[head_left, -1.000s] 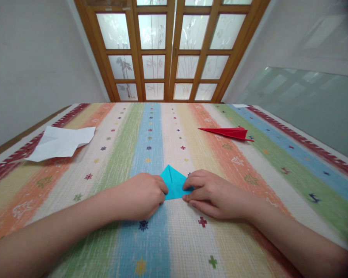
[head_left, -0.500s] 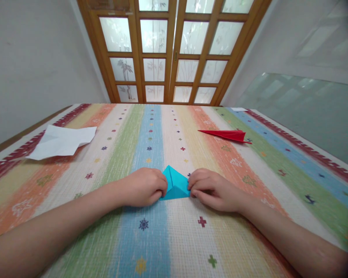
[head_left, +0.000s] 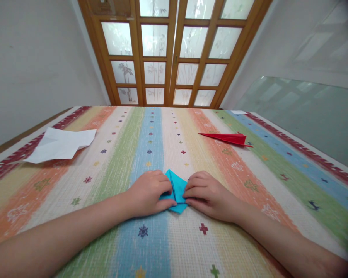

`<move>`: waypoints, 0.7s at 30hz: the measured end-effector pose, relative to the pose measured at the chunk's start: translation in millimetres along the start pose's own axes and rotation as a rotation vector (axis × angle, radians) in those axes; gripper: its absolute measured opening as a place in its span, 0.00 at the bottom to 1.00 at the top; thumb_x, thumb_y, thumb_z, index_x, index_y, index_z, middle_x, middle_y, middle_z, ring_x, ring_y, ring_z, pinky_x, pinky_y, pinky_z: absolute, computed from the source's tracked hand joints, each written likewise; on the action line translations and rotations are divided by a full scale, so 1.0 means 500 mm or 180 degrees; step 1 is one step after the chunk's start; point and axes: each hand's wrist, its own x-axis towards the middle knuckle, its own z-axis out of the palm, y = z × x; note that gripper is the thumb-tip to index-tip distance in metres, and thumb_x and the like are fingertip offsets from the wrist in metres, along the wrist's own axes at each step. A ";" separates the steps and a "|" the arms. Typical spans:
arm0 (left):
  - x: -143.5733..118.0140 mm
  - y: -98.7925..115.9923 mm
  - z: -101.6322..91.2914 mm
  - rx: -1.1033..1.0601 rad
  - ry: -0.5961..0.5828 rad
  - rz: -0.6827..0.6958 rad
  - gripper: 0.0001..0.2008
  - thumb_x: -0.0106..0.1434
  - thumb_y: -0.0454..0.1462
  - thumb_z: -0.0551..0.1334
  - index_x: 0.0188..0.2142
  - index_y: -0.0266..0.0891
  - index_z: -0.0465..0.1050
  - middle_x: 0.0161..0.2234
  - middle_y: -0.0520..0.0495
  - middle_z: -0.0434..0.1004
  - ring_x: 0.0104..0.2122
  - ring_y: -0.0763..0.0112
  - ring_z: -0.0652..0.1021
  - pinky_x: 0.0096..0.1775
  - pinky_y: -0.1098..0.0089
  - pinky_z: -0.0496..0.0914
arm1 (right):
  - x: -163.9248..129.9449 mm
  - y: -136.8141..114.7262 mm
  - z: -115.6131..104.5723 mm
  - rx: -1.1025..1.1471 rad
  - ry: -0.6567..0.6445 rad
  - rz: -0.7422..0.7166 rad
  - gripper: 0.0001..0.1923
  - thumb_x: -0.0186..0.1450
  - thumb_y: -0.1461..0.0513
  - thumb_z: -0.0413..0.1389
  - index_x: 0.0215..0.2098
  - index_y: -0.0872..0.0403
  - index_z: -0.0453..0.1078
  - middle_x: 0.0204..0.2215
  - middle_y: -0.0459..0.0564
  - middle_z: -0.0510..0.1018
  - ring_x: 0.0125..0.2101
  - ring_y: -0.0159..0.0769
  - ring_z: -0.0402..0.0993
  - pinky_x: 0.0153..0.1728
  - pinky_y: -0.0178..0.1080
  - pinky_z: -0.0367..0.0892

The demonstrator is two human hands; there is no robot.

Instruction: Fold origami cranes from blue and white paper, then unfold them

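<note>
A small folded piece of blue origami paper (head_left: 179, 188) lies on the striped tablecloth, between my two hands. Its peak points away from me, and a lower flap now sticks out toward me. My left hand (head_left: 150, 193) grips its left side, with the thumb lying along the lower fold and the fingers curled above. On the right side, my right hand (head_left: 207, 196) pinches the paper's edge between thumb and fingertips. The parts of the paper under the fingers are hidden.
A red folded paper plane (head_left: 227, 138) lies farther off to the right. At the left is a creased white sheet of paper (head_left: 62, 144). The striped tablecloth (head_left: 145, 255) covers the table, with a wooden glazed door (head_left: 169, 58) beyond its far edge.
The blue paper's straight lower edge has changed into a flap pointing toward me. My left thumb has moved right onto the fold, and my right hand has shifted slightly inward. The view has tilted slightly.
</note>
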 end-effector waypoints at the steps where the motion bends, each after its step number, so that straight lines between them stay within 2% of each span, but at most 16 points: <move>1: 0.000 0.002 -0.001 0.0040 -0.0030 0.0011 0.16 0.64 0.50 0.65 0.37 0.39 0.75 0.36 0.47 0.78 0.40 0.59 0.75 0.43 0.60 0.67 | 0.000 -0.002 -0.001 0.0001 -0.0020 0.0006 0.07 0.70 0.59 0.57 0.44 0.51 0.76 0.38 0.49 0.80 0.42 0.40 0.72 0.47 0.47 0.61; 6: -0.003 0.005 -0.002 0.0263 -0.0140 0.0095 0.22 0.61 0.55 0.65 0.41 0.39 0.73 0.40 0.44 0.76 0.41 0.56 0.74 0.42 0.58 0.67 | -0.001 -0.012 -0.001 -0.0047 -0.0085 0.0104 0.16 0.68 0.55 0.59 0.53 0.50 0.72 0.43 0.51 0.79 0.44 0.42 0.72 0.47 0.47 0.62; 9: -0.003 0.004 -0.001 0.0240 -0.0098 0.0094 0.20 0.62 0.53 0.65 0.42 0.39 0.72 0.41 0.44 0.76 0.42 0.56 0.74 0.43 0.58 0.68 | -0.001 -0.014 0.006 -0.0117 -0.0026 0.0147 0.24 0.69 0.57 0.58 0.62 0.48 0.64 0.48 0.52 0.77 0.47 0.43 0.71 0.47 0.48 0.61; 11: -0.003 0.003 0.000 0.0208 -0.0065 0.0100 0.17 0.63 0.49 0.65 0.42 0.39 0.71 0.41 0.44 0.76 0.42 0.56 0.74 0.43 0.58 0.68 | -0.002 -0.012 0.011 -0.0159 0.0007 0.0177 0.26 0.70 0.59 0.56 0.65 0.48 0.60 0.48 0.52 0.77 0.46 0.42 0.71 0.46 0.47 0.62; 15: -0.004 0.003 0.001 0.0089 0.0042 0.0139 0.11 0.67 0.42 0.61 0.45 0.38 0.71 0.42 0.43 0.76 0.42 0.57 0.75 0.44 0.58 0.70 | -0.005 -0.010 0.018 -0.0270 0.0046 0.0235 0.25 0.71 0.64 0.50 0.66 0.49 0.58 0.39 0.51 0.77 0.39 0.41 0.71 0.40 0.46 0.62; 18: -0.005 0.002 0.001 -0.0067 0.0265 0.0115 0.12 0.68 0.37 0.57 0.50 0.37 0.70 0.46 0.40 0.75 0.46 0.58 0.75 0.48 0.58 0.71 | -0.007 -0.009 0.018 -0.0269 0.0143 0.0375 0.24 0.71 0.65 0.49 0.65 0.52 0.59 0.37 0.52 0.78 0.37 0.41 0.70 0.39 0.45 0.62; 21: -0.004 -0.002 0.002 -0.0107 0.0503 0.0066 0.13 0.67 0.33 0.56 0.51 0.36 0.70 0.50 0.39 0.74 0.49 0.58 0.74 0.50 0.58 0.71 | -0.006 -0.008 0.017 -0.0187 0.0242 0.0567 0.21 0.70 0.65 0.50 0.61 0.52 0.63 0.36 0.51 0.78 0.36 0.40 0.71 0.39 0.45 0.62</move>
